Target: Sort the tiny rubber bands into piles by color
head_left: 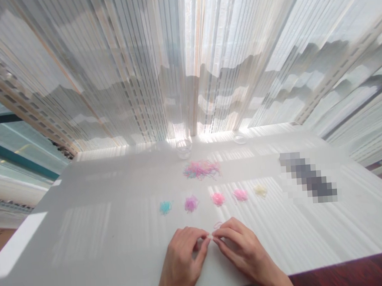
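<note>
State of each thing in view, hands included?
Left hand: pinching small pale piece
Right hand: pinching same piece
Pink loop: lying loose
Multicolored pile: mixed, spread
Five small piles: color-sorted, separate
Clear jar: upright, contents unclear
Clear disc: lying flat
Dark object: pixelated
Curtain: hanging, sunlit

A tiny pale thing (210, 236), too small to make out clearly, sits pinched between the fingertips of the left hand (185, 252) and right hand (246, 247) at lower centre of the frame. Just above the right fingers lies a thin pink loop (218, 224), partly hidden. Below mid-frame, five small tangled piles of thin strands lie apart in a row: from the left, a turquoise pile (166, 207), lilac pile (191, 203), coral-pink pile (218, 199), lighter pink pile (241, 195) and pale yellow pile (260, 191). Above them spreads a larger mixed heap (201, 170), mostly pink and lilac, turquoise at its left end.
</note>
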The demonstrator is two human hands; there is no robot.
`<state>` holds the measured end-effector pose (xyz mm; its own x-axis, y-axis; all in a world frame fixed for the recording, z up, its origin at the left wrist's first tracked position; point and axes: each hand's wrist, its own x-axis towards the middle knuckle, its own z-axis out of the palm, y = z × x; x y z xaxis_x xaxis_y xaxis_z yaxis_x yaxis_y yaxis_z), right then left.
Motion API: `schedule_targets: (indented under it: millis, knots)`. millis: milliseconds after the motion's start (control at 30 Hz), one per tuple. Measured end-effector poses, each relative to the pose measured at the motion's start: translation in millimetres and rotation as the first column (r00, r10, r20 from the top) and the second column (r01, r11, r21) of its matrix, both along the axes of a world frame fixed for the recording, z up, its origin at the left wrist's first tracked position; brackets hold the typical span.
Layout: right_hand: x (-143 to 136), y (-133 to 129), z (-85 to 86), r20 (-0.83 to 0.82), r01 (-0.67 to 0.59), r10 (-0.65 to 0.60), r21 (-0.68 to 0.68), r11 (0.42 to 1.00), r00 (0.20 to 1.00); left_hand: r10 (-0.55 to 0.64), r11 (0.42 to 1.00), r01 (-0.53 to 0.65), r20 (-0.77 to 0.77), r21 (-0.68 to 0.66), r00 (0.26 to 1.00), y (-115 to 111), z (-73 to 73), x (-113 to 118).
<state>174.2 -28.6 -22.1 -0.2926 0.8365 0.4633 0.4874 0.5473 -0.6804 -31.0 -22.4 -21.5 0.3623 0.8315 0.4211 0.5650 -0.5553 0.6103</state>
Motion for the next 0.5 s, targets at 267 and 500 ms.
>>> schedule_targets:
  millis: [267,500]
  knots:
    - [0.6,-0.5,-0.3,0.017,-0.017,0.017,-0.002,1.0,1.0,-0.015,1.0,0.015,0.021,-0.004,1.0,-1.1,1.0,0.4]
    - [0.6,1.0,-2.5,-0.009,-0.002,0.002,-0.015,1.0,1.0,0.003,1.0,-0.003,0.017,-0.002,1.0,-1.7,-1.2,1.0]
